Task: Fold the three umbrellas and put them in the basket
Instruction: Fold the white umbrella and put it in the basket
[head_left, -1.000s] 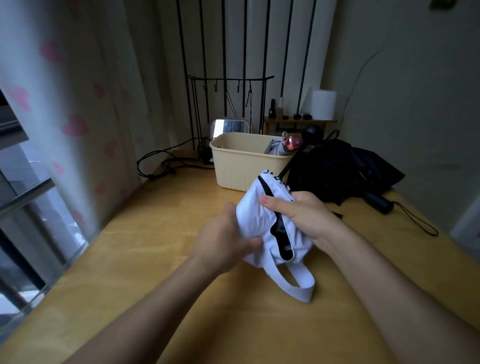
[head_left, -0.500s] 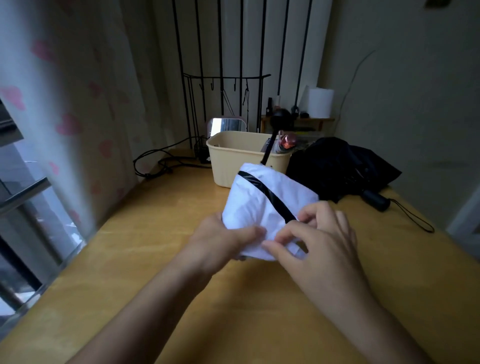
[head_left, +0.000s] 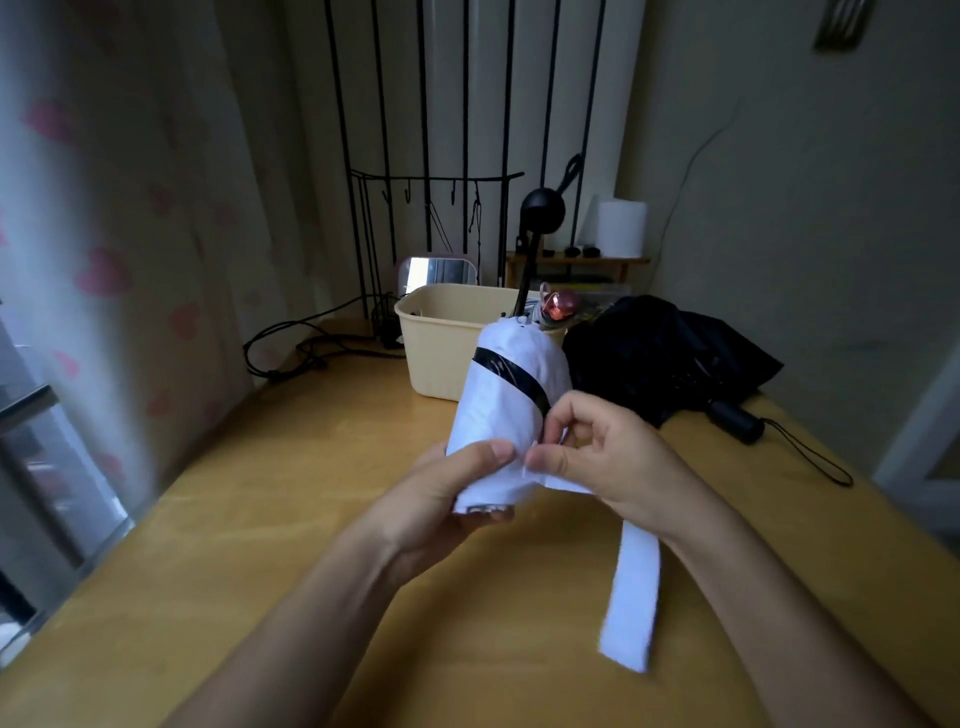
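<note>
I hold a white umbrella (head_left: 506, 395) with a black band, rolled into a bundle and upright over the wooden table (head_left: 260, 519). My left hand (head_left: 457, 488) grips its lower end. My right hand (head_left: 597, 457) pinches the white closing strap (head_left: 631, 597), whose free end hangs down to the right. The umbrella's black shaft and round handle (head_left: 542, 210) stick up at the top. Behind stands a cream basket (head_left: 441, 353) with a folded umbrella with a pink handle (head_left: 556, 306) inside. A black umbrella (head_left: 665, 353) lies unfolded to the right.
A small mirror (head_left: 439, 270), a black wire rack (head_left: 436, 218) and cables (head_left: 311, 348) sit behind the basket. A wooden shelf with a white paper roll (head_left: 621, 228) stands at the back right. A curtain (head_left: 104, 208) hangs at the left, a wall at the right.
The white umbrella has been rolled tighter and turned more upright. My right hand has drawn the strap out to the right, so its end hangs free.
</note>
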